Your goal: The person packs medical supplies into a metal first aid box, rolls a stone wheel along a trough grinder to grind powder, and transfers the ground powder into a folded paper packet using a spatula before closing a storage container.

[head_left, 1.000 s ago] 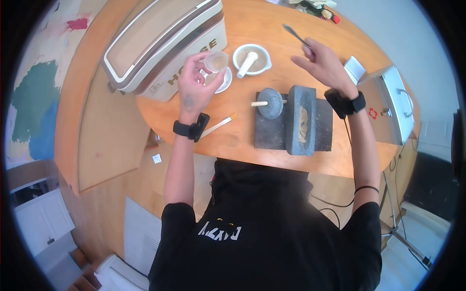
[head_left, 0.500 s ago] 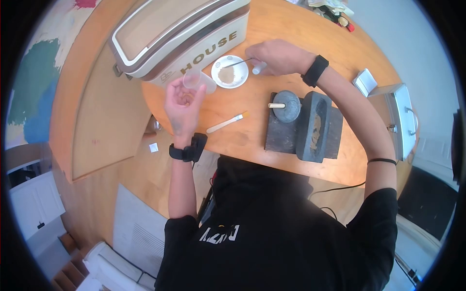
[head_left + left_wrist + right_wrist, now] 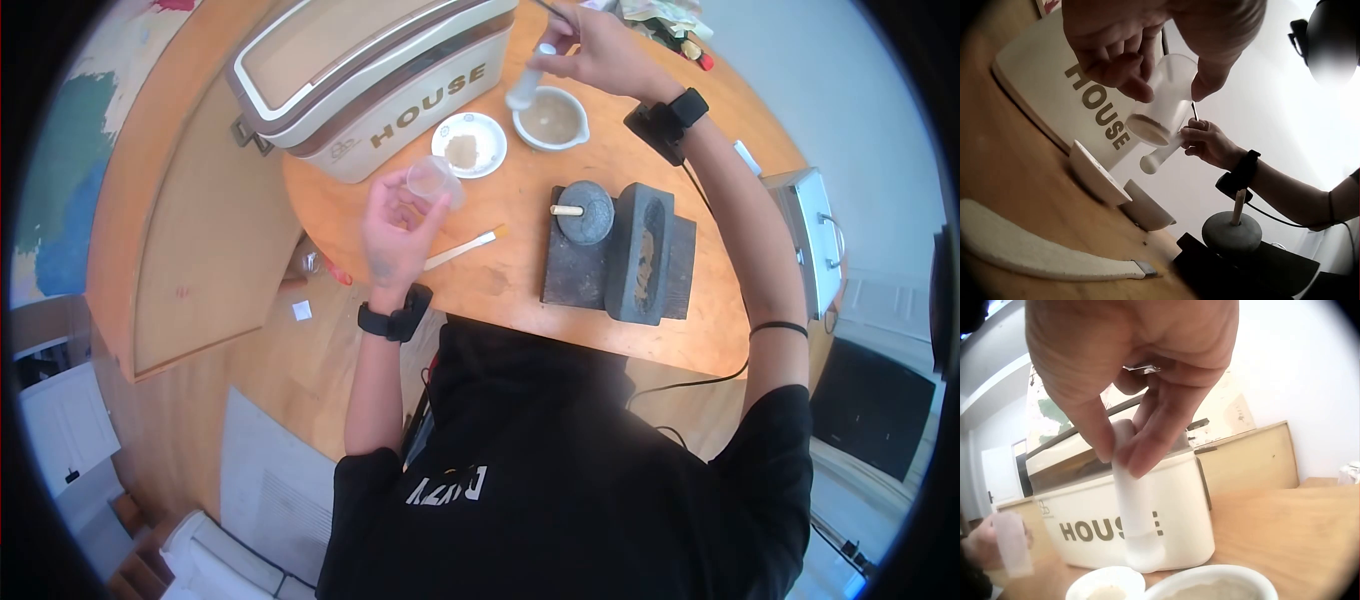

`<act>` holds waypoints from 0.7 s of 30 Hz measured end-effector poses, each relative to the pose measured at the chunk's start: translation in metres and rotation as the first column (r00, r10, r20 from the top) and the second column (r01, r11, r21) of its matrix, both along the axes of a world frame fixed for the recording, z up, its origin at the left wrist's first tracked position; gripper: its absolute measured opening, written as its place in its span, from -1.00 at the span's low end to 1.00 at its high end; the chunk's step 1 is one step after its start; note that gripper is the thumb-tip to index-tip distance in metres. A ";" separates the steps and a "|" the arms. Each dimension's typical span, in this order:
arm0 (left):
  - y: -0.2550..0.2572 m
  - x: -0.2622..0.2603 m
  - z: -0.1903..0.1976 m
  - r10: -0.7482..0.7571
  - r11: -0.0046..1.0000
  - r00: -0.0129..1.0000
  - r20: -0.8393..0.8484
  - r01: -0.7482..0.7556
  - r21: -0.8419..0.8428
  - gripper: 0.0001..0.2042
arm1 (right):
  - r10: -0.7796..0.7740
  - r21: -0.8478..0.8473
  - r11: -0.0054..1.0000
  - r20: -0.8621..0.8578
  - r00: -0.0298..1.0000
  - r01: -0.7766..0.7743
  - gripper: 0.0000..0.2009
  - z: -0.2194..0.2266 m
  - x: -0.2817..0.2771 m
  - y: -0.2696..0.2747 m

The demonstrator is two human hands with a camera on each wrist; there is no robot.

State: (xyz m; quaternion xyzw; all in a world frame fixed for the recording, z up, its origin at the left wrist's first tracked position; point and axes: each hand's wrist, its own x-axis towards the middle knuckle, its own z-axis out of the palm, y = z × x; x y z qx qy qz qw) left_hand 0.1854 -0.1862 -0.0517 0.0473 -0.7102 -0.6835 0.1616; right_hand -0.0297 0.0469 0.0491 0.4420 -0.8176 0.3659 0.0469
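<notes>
The left hand (image 3: 398, 232) pinches a small translucent cup (image 3: 434, 180) between thumb and fingers; the left wrist view shows some brownish material at one end of the cup (image 3: 1163, 100). Between its fingertips the right hand (image 3: 605, 55) holds a white pestle (image 3: 527, 82) above the left rim of a white mortar (image 3: 550, 118) with pale brown contents. A thin dark tool also stays in the right hand. Just beyond the cup, a small white dish (image 3: 484, 134) bears a patch of tan powder. In the right wrist view the pestle (image 3: 1135, 506) hangs upright from the fingertips.
A cream HOUSE box (image 3: 400, 110) stands at the back left. A brush (image 3: 462, 248) lies near the left hand. On a dark board (image 3: 572, 275) are a round grey stone with a wooden stick (image 3: 587, 215) and a long stone trough (image 3: 622, 260). A silver case (image 3: 818, 245) stands right.
The right hand has lifted the pestle out of the mortar and moved up and away from the dish. The left hand has shifted slightly right and down with the cup.
</notes>
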 end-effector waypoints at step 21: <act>0.023 0.009 -0.005 -0.055 0.996 0.997 0.044 0.058 -0.063 -0.59 | -0.213 0.314 0.949 0.673 0.708 -0.013 -0.76 -0.048 0.005 -0.021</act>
